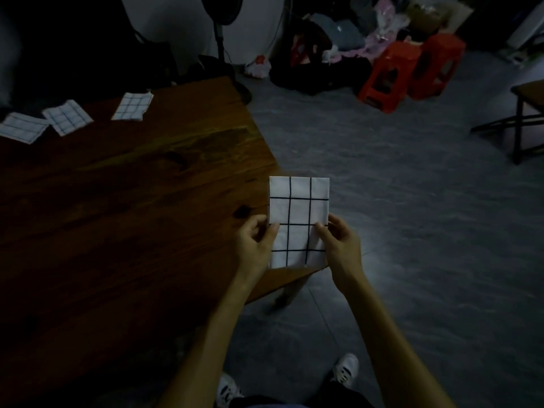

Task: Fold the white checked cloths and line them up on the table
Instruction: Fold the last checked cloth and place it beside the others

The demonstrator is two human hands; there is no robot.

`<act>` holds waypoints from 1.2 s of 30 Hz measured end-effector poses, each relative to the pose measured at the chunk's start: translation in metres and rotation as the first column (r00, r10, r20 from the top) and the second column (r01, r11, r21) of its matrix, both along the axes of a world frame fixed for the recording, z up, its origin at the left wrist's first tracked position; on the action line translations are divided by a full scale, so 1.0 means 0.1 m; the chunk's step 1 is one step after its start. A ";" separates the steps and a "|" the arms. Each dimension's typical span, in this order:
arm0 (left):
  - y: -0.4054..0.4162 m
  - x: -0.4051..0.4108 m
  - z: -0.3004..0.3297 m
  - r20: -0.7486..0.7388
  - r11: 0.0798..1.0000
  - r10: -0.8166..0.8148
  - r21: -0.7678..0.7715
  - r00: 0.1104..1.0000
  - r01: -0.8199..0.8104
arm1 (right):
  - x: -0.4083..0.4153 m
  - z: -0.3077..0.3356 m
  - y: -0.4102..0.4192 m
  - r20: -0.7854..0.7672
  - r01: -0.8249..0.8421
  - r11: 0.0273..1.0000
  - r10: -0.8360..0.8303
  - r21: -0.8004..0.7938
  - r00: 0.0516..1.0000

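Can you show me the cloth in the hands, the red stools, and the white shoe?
held cloth (298,207): head view, its upper middle.
red stools (391,75): head view, left stool's side.
white shoe (347,368): head view, its top.

This looks like a dim room in a home, used partly for storage. A wooden worktop (123,207) with a dark grained top fills the left side, standing on a grey floor (412,231). Beyond the worktop's far right corner, a standing fan (219,30) rises in front of a pale wall. Further right along the far wall lies a loose heap of clothes and bags (353,33), with two red plastic stools (412,69) tipped beside it. At the right edge stands a small dark-framed side table (524,113).
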State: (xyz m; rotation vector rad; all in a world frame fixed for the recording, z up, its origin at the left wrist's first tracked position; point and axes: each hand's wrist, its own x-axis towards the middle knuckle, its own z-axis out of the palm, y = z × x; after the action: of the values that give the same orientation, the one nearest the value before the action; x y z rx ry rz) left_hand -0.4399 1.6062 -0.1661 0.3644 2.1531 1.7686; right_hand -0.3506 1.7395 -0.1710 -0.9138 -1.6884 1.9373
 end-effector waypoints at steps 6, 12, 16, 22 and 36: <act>1.24 0.63 0.19 -0.032 0.992 0.123 0.042 0.992 -0.121 | 0.58 0.12 1.24 -0.106 -0.013 1.000 0.014 0.009 0.994; 2.40 0.86 0.54 -0.148 0.994 0.105 0.044 0.983 -0.100 | 0.95 0.55 2.39 -0.198 0.053 0.998 -0.044 0.037 0.979; 2.90 0.79 0.65 -0.290 0.998 0.056 0.026 0.955 -0.051 | 0.95 0.65 2.92 -0.224 0.063 0.997 -0.050 0.049 0.973; 3.45 0.42 0.58 -0.334 0.996 0.090 0.029 0.938 -0.085 | 0.60 0.64 3.53 -0.201 0.013 0.993 0.011 0.116 0.979; 4.78 -1.56 0.29 -0.167 0.976 0.196 0.129 0.966 -0.176 | -1.54 0.62 4.94 -0.045 -0.095 0.956 0.112 0.278 0.993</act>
State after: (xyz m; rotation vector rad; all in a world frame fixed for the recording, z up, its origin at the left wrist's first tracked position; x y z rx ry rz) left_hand -0.5963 2.0844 -0.1368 0.3724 2.2805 2.0392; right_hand -0.5049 2.2331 -0.1093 -0.6682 -1.9427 1.7149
